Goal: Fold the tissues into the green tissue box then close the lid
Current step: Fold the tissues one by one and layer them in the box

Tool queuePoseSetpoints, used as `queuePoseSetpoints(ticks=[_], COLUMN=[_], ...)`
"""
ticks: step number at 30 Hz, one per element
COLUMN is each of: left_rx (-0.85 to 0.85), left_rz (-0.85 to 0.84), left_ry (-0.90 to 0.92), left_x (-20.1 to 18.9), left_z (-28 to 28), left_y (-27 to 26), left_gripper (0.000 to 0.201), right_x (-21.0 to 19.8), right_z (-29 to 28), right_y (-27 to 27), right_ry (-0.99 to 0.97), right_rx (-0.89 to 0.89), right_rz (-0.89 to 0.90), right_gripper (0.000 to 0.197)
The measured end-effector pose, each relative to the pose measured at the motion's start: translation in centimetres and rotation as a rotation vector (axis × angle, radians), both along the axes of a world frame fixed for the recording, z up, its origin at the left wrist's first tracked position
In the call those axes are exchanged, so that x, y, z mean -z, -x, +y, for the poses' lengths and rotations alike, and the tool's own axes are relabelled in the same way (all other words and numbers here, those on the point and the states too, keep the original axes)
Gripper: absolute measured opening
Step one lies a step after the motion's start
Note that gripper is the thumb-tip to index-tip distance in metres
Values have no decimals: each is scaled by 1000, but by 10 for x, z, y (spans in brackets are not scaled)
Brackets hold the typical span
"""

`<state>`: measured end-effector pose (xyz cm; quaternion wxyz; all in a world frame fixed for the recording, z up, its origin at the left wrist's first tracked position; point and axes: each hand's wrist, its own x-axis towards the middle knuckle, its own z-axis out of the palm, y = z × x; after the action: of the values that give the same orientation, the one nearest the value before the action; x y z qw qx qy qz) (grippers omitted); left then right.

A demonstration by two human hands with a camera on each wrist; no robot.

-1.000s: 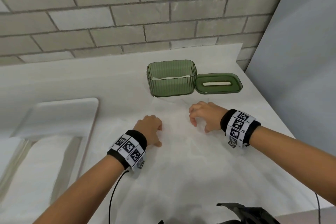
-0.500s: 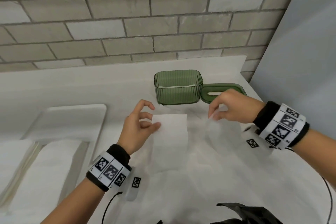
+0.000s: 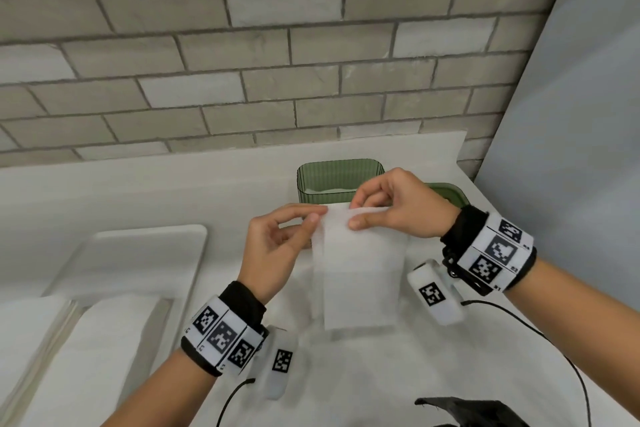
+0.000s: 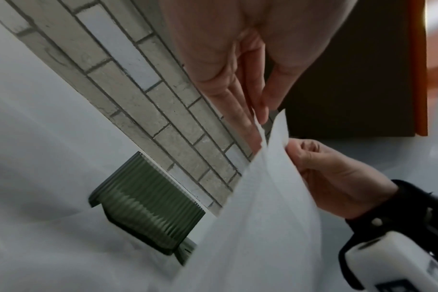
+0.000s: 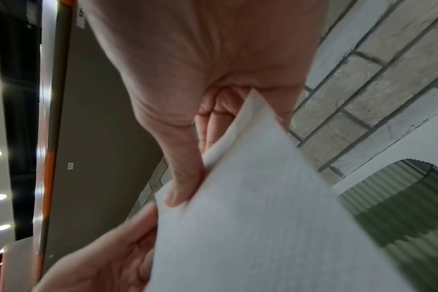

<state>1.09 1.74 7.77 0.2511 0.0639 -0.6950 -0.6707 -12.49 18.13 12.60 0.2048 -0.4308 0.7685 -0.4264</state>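
Just in front of the green tissue box [image 3: 332, 180], the left hand [image 3: 277, 246] and right hand [image 3: 398, 208] pinch the top edge of a hanging tissue [image 3: 358, 274], which may tear or fold crooked if they pull unevenly.

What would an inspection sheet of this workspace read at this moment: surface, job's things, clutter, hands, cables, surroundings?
Surface: white counter.
Job's things: tissue held up; green tissue box open, white tissue inside; lid beside it.
Clutter: white tray; dark object at near edge.
Hands: left hand and right hand pinch the tissue's top edge.
Cables: black cable from right wrist, another from left.
Surroundings: brick wall.
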Motion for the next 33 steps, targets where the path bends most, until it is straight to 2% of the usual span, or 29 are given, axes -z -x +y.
queuePoseSetpoints(ticks=[4,12,23,29,33], left_rx=[30,26,32,5,3], left_rz=[-22,-4,27,49,53], left_ry=[-65,-93,-137,-144,-165], left_x=[-6,-3,0,-2,-3], left_z=[4,7,9,12,14], left_y=[-2,-1,-3,-2,-1], left_gripper=[26,28,38,29,28], right_x=[0,0,8,12,16], right_z=[-7,-13,-14,-16,-18], right_y=[-1,-5,-8,-7,-6], right_ry=[0,49,170,217,264], right_rx=[36,34,109,122,138], right_rz=[27,-21,22,53,11], right_gripper=[19,27,14,14,15])
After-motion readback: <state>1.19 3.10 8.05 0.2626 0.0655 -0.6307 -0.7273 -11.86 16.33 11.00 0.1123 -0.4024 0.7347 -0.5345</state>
